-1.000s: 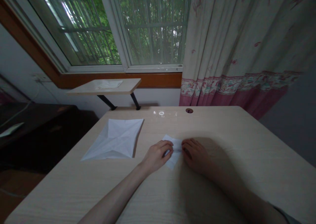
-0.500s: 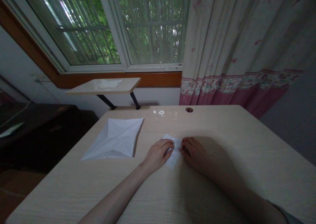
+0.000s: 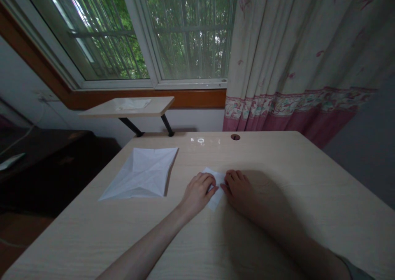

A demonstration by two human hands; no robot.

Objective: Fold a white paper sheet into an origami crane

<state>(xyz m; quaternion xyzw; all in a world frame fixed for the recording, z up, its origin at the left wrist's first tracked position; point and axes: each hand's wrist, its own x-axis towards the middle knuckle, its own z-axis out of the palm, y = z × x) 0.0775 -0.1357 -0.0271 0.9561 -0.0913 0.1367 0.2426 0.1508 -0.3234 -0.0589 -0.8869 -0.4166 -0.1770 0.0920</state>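
A small folded white paper (image 3: 216,191) lies on the light wooden desk (image 3: 277,239) in front of me. My left hand (image 3: 197,191) rests on its left side with curled fingers pressing down on it. My right hand (image 3: 237,187) covers its right side, fingertips pinched on the paper's edge close to the left hand's fingers. Only a narrow strip of the paper shows between and below the two hands. Farther left on the desk lies a larger creased white sheet (image 3: 142,173), unfolded and flat, apart from both hands.
A round cable hole (image 3: 235,137) sits near the desk's far edge. Behind the desk a small raised shelf (image 3: 129,106) on black brackets holds a white sheet. A window, a floral curtain (image 3: 296,58) and a dark cabinet (image 3: 46,156) at the left surround the desk.
My right hand has slid a little leftward over the small paper, so less of it shows between the hands. The view has shifted slightly.
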